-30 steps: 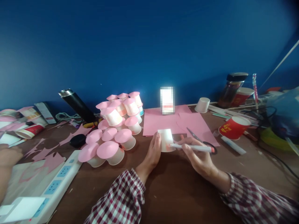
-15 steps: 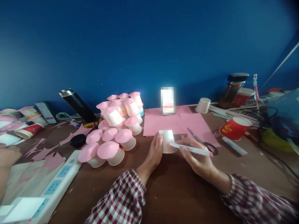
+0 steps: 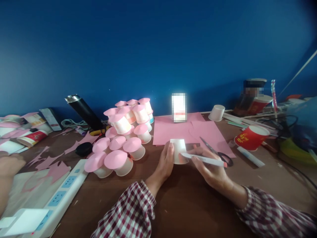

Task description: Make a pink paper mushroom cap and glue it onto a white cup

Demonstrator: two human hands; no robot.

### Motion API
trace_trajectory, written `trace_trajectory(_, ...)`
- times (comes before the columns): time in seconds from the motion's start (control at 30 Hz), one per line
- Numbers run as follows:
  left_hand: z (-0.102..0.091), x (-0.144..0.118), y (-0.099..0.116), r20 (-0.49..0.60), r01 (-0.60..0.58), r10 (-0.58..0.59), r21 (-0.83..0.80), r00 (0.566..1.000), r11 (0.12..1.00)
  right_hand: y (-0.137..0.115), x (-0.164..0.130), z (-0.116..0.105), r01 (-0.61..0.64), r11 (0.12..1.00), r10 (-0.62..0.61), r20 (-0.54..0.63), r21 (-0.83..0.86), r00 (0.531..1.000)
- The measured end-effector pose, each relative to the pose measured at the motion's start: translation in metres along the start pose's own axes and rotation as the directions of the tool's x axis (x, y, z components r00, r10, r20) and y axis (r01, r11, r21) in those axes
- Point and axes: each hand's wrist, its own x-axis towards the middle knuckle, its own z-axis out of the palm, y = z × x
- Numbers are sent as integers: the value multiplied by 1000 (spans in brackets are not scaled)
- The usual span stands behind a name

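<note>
1. Steadying an upturned white paper cup (image 3: 178, 146) with the left hand (image 3: 165, 162), wrapped closed around its left side. Placed in front of the pink paper sheets (image 3: 167, 133), wide rim downward, at or just above the brown table (image 3: 175, 211); impossible to tell contact from this angle.
2. Pinching a white marker (image 3: 209, 160) with the right hand (image 3: 213, 170), closed snugly around the barrel. Aimed tip-first at the right side of the cup, touching or very nearly so.
3. Tilted the marker's orange tail end slightly lower than a second ago, with hardly any shift of tip or cup. Judging from that, still working on one patch, near a faint orange tint; apparently adjusting the stroke angle rather than turning the cup.
4. Seen just beyond the right hand: scissors (image 3: 208, 144), partly over the pink sheets; farther right, a red paper cup (image 3: 252, 138).
5. Grouped left of the left hand, unchanged in arrangement: cups with pink cone tops (image 3: 115, 160). At the far left edge, blurred: another person's hand (image 3: 11, 168).
</note>
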Motion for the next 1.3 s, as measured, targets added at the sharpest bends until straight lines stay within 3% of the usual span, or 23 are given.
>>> trace_trajectory(0.2,1,-1,4,78,-26,28,-22,997,999,-1,0,0,-14,1000,14,-6,21,1000)
trace_trajectory(0.5,2,-1,3,111,-52,56,-33,992,998,-2,0,0,-25,1000,25,3,12,1000)
trace_trajectory(0.73,0,2,-9,-65,32,-29,48,997,998,-3,-1,1,-57,995,59,-27,76,998)
trace_trajectory(1.07,1,-2,5,98,-44,42,10,994,999,-1,0,1,-65,997,67,-50,48,996)
trace_trajectory(1.3,1,0,2,72,-7,9,-26,997,1000,-6,1,0,-50,997,52,-31,51,998)
